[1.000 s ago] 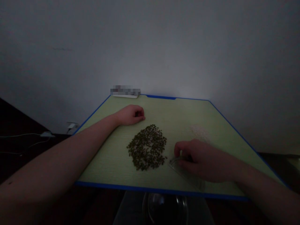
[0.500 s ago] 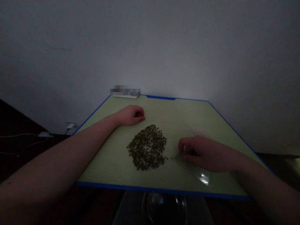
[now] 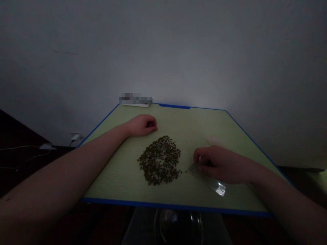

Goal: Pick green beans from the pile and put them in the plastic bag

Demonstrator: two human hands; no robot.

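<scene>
Round glassy thing (image 3: 178, 226) cut off at btm, hard to make out; clear bag (image 3: 212, 184) on table (image 3: 114, 183), partly hidden under R hand (image 3: 198, 163), fingers clamped on it, long edge running near-R to far-L twd grain pile (image 3: 159, 161); L hand (image 3: 142, 125) beyond, fingers curled, can't tell if touching thumb.

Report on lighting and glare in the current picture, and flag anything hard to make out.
Head view: dim overall, the wall palest around the middle, darker toward the corners; head view: white glare on the clear plastic at the right hand; head view: the pale patch just beyond that hand is too faint to identify.
</scene>
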